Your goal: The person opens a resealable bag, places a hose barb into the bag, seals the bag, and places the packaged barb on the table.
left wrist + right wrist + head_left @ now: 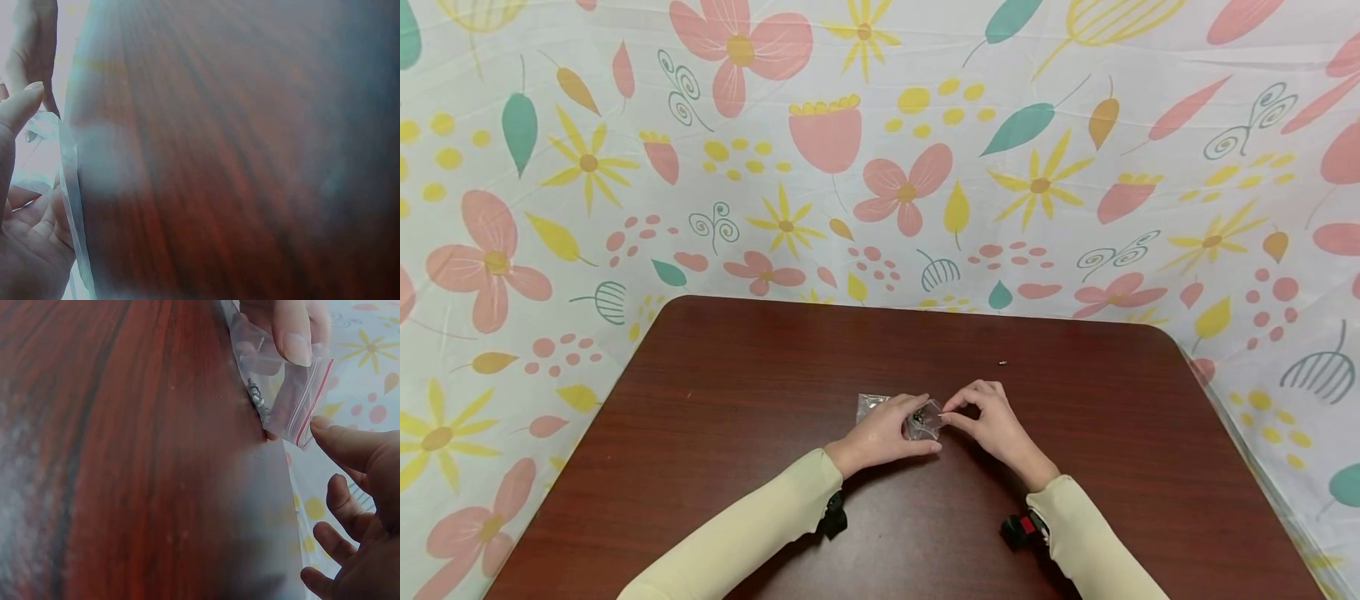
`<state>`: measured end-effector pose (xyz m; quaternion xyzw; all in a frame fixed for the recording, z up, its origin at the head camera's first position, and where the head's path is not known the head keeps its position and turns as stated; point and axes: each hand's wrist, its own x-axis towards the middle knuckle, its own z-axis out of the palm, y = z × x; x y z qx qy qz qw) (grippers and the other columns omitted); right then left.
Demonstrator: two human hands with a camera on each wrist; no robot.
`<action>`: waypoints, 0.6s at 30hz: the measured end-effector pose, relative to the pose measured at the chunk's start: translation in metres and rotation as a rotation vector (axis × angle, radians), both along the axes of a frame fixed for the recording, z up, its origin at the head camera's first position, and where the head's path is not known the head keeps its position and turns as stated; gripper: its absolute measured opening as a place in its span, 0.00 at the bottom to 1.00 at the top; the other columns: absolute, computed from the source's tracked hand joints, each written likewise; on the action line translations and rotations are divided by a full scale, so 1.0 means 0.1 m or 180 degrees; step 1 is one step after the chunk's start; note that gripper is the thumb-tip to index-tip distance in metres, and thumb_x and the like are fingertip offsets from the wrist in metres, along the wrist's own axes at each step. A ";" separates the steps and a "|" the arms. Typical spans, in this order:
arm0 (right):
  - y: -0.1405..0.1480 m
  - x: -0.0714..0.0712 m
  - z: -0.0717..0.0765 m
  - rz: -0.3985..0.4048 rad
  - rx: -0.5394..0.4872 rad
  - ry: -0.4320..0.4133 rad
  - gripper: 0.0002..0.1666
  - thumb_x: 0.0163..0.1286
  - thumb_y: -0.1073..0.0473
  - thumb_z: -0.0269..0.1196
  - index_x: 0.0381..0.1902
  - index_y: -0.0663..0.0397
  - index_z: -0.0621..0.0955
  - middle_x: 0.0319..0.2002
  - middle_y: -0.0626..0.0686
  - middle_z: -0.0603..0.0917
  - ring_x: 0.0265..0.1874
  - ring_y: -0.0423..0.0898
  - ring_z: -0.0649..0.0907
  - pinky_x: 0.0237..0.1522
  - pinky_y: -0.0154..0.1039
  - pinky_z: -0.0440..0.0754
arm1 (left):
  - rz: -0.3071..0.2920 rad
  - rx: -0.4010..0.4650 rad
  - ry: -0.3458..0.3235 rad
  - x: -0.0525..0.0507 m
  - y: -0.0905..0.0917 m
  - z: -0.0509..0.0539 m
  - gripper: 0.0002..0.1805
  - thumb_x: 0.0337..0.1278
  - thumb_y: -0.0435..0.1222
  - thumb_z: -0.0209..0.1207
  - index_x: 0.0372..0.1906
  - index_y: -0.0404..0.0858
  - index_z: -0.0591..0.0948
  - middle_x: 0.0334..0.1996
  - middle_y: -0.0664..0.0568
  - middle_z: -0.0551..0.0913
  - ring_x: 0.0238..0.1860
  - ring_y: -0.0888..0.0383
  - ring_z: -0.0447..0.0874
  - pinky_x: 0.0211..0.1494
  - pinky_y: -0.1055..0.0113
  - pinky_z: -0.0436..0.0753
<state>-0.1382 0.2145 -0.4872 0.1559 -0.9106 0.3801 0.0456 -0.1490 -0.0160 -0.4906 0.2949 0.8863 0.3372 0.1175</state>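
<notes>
A small clear zip bag [925,421] with a red line along its mouth [315,403] is held in my left hand [883,429], between thumb and fingers. Small dark and silvery metal pieces [256,397] lie inside it; their exact kind is too small to tell. My right hand [996,425] pinches the bag's mouth edge with thumb and forefinger, its other fingers loosely bent. Clear plastic [871,405] also shows behind my left hand; whether it belongs to the same bag I cannot tell. In the left wrist view, the bag [40,156] appears at the left edge.
A tiny metal piece [1002,362] lies on the brown wooden table [760,358], beyond my right hand. Behind the table hangs a flower-patterned cloth [925,250]. Dark straps [1021,529] sit at both wrists.
</notes>
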 end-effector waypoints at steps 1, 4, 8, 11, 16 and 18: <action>0.00 0.00 -0.01 -0.0003 0.0012 -0.0012 0.07 0.63 0.61 0.77 0.33 0.41 0.89 0.38 0.46 0.80 0.54 0.56 0.72 0.55 0.54 0.70 | -0.0002 0.0008 -0.0006 0.00 0.00 0.00 0.46 0.62 0.58 0.69 0.78 0.39 0.70 0.69 0.47 0.77 0.56 0.57 0.81 0.57 0.66 0.80; 0.01 -0.01 -0.02 -0.0017 0.0035 -0.0053 0.07 0.64 0.61 0.76 0.34 0.41 0.89 0.38 0.46 0.80 0.54 0.56 0.72 0.55 0.54 0.70 | -0.0012 0.0024 -0.0014 -0.01 0.00 -0.01 0.46 0.62 0.58 0.69 0.78 0.39 0.70 0.68 0.47 0.77 0.53 0.58 0.81 0.55 0.67 0.80; 0.02 -0.01 -0.02 -0.0023 0.0023 -0.0067 0.07 0.64 0.61 0.76 0.34 0.42 0.89 0.38 0.46 0.80 0.53 0.55 0.72 0.54 0.54 0.71 | -0.0012 0.0029 -0.0001 -0.01 0.00 -0.01 0.46 0.61 0.58 0.69 0.78 0.39 0.70 0.68 0.47 0.77 0.54 0.58 0.81 0.55 0.67 0.80; 0.03 -0.01 -0.01 -0.0019 0.0005 -0.0059 0.06 0.64 0.60 0.76 0.35 0.42 0.89 0.37 0.46 0.80 0.52 0.54 0.72 0.53 0.53 0.71 | -0.0007 0.0032 0.0000 -0.01 -0.01 -0.01 0.46 0.61 0.58 0.69 0.78 0.40 0.69 0.68 0.47 0.77 0.57 0.57 0.81 0.56 0.66 0.80; 0.09 -0.01 -0.01 -0.0038 0.0000 -0.0031 0.06 0.64 0.60 0.76 0.35 0.43 0.89 0.37 0.46 0.80 0.51 0.54 0.72 0.52 0.51 0.70 | -0.0006 0.0028 -0.0017 -0.01 -0.01 -0.01 0.46 0.61 0.58 0.69 0.78 0.40 0.69 0.68 0.47 0.77 0.53 0.59 0.81 0.55 0.67 0.80; 0.12 -0.02 -0.03 -0.0057 0.0003 -0.0019 0.06 0.63 0.61 0.76 0.36 0.44 0.89 0.37 0.47 0.81 0.51 0.54 0.72 0.52 0.51 0.70 | -0.0005 0.0021 -0.0027 -0.01 -0.01 -0.02 0.47 0.61 0.59 0.69 0.78 0.40 0.69 0.68 0.47 0.77 0.48 0.62 0.80 0.53 0.68 0.79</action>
